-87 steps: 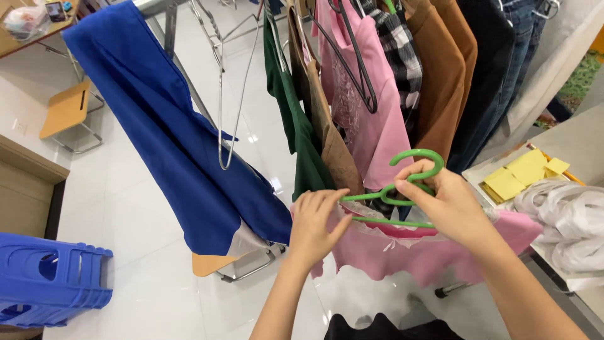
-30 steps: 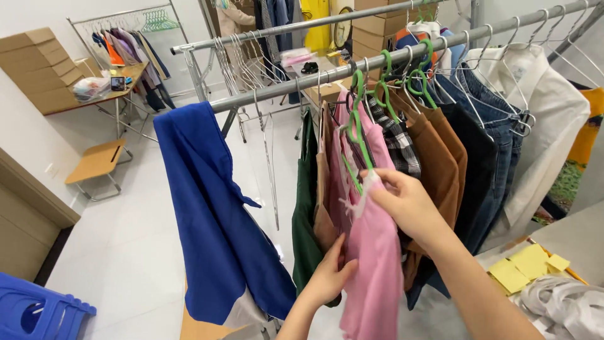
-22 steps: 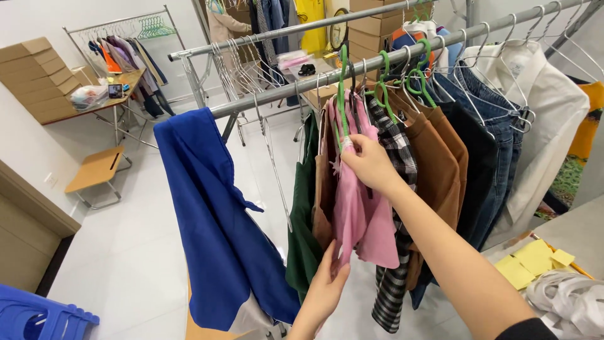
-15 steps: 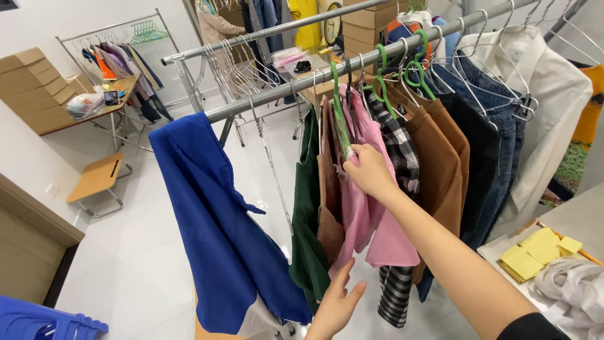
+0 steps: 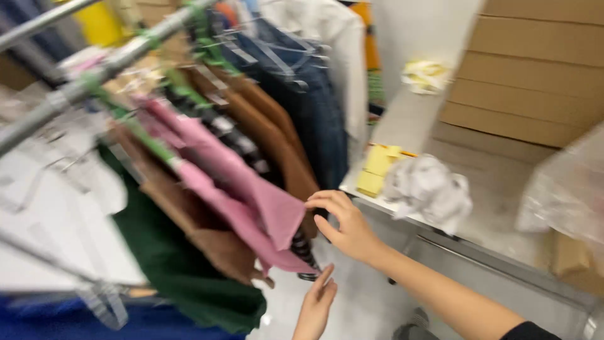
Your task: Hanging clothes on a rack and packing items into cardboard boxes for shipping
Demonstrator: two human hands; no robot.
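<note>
Now the right hand [image 5: 346, 226], fingers loosely curled and empty, hovers just right of the pink fabric garment [image 5: 251, 201]; left hand [image 5: 316, 305] open below.

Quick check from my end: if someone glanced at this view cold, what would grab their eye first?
Probably the pink garment hanging from the rail at centre, among brown, green and dark clothes. The right hand is open right beside its lower corner, and the left hand is open just below it. To the right, a crumpled white bundle and yellow pads lie on a table before stacked cardboard boxes.
</note>
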